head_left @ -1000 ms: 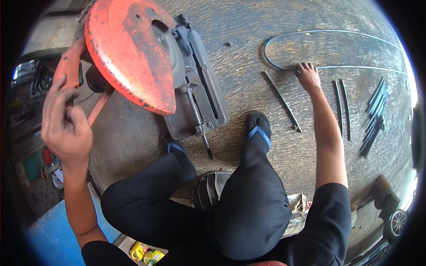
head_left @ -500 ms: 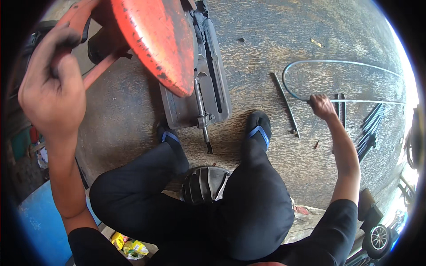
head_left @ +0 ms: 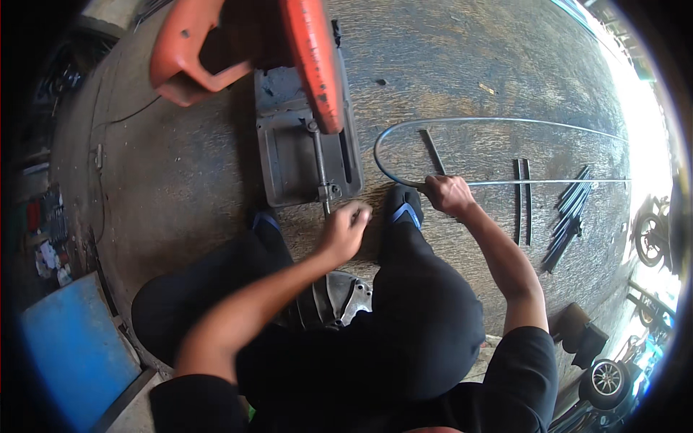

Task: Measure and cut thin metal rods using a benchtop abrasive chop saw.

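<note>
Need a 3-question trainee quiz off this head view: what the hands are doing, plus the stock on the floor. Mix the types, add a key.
1. What does the right hand hold?
2. True or false: the left hand is on the red saw handle.
3. How many short dark bars lie side by side between the right hand and the pile of rods? A) one B) two C) five

Key
1. A bent metal rod, just past its curved end.
2. False: it is at the near end of the clamp screw; blur hides whether it has a grip on it.
3. B, two.
</note>
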### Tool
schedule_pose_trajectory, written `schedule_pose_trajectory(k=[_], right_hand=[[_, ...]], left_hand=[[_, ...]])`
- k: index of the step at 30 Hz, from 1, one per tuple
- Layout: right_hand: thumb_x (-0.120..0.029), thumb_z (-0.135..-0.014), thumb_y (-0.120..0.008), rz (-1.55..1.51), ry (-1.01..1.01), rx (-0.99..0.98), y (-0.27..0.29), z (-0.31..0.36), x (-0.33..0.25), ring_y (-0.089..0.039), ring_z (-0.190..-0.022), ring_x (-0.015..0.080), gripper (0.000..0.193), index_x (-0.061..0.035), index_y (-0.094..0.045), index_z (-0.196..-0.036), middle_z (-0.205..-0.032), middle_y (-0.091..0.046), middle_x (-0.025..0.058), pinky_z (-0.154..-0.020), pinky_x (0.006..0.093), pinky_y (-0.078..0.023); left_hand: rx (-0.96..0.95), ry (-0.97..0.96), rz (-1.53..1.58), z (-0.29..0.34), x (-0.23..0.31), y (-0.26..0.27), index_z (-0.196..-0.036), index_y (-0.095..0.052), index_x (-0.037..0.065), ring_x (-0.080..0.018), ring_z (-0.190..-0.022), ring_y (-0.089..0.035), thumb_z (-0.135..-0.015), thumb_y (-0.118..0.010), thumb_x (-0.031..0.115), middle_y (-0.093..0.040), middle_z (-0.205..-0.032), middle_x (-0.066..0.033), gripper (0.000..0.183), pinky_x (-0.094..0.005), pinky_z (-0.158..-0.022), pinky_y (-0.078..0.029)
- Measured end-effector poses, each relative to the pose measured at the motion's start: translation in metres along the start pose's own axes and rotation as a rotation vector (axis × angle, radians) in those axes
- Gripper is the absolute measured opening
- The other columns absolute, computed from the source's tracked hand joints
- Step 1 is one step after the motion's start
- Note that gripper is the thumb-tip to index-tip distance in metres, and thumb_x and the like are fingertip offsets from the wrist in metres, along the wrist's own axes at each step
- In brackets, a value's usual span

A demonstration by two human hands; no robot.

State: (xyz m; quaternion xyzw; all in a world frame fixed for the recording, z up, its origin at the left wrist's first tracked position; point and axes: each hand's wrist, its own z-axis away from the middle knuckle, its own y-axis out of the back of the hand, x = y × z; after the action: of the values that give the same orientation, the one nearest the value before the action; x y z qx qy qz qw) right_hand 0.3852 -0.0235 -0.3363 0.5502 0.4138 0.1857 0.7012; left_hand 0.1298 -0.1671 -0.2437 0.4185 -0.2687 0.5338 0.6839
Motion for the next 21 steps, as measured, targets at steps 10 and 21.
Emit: schedule_pose_trajectory(k=[10, 21], right_hand=[[-0.039, -0.082, -0.064, -0.174, 0.024, 0.062, -0.009, -0.046, -0.117, -0.065, -0.063, 0.0333, 0.032, -0.0069, -0.062, -0.084, -0.069, -0.065, 0.0162, -0.057, 0.0446, -0.052], [-0.046, -0.075, -0.073, 0.139, -0.358, -0.020, 0.059, 0.045, 0.004, -0.058, -0.074, 0.0315, 0.042, -0.0063, -0.061, -0.070, -0.075, -0.062, 0.0106, -0.080, 0.0412, -0.046]], left_hand=[[0.368, 0.282, 1.693, -0.055, -0.046, -0.052, -0.103, -0.052, 0.005, -0.0249, -0.099, -0.058, -0.102, -0.020, 0.050, -0.062, -0.105, -0.0121, 0.055, -0.0389, -0.089, -0.048], [0.590, 0.197, 1.664, -0.037, -0.019, -0.040, -0.084, -0.040, 0.013, -0.0210, -0.073, -0.050, -0.102, -0.029, 0.047, -0.044, -0.069, -0.0027, 0.040, -0.0457, -0.089, -0.044]])
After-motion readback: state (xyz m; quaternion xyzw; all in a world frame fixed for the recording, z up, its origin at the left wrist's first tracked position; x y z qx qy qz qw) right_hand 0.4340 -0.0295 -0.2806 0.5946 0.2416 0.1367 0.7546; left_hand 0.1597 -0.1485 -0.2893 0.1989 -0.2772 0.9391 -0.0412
